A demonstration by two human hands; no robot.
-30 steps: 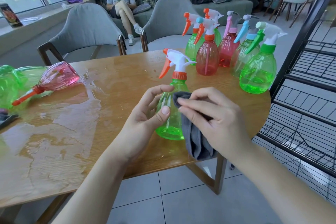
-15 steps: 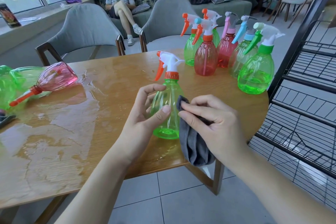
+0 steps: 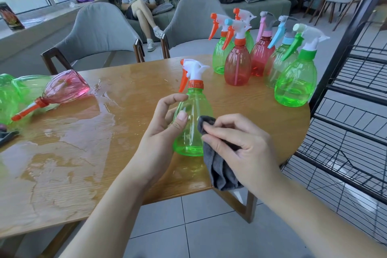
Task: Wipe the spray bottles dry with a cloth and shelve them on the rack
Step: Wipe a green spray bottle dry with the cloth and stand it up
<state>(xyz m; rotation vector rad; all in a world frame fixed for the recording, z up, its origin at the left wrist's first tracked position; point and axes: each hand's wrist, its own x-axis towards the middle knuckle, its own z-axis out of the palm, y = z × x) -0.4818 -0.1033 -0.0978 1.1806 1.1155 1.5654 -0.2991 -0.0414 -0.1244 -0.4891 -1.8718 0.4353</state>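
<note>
A green spray bottle with an orange trigger and white head stands upright on the wooden table. My left hand grips its left side, thumb on the front and fingers curled behind. My right hand holds a grey cloth and presses it against the bottle's right side. Several upright bottles stand at the table's far right, among them a red bottle and a green bottle. The black wire rack stands right of the table.
A pink bottle and green bottles lie on their sides at the table's left end. Water is pooled over the table's left half. Two grey chairs stand behind the table, and a person sits on a sofa beyond.
The bottle's trigger has turned further to the left in my left hand, and my right hand has shifted the cloth slightly along the bottle's right side.
</note>
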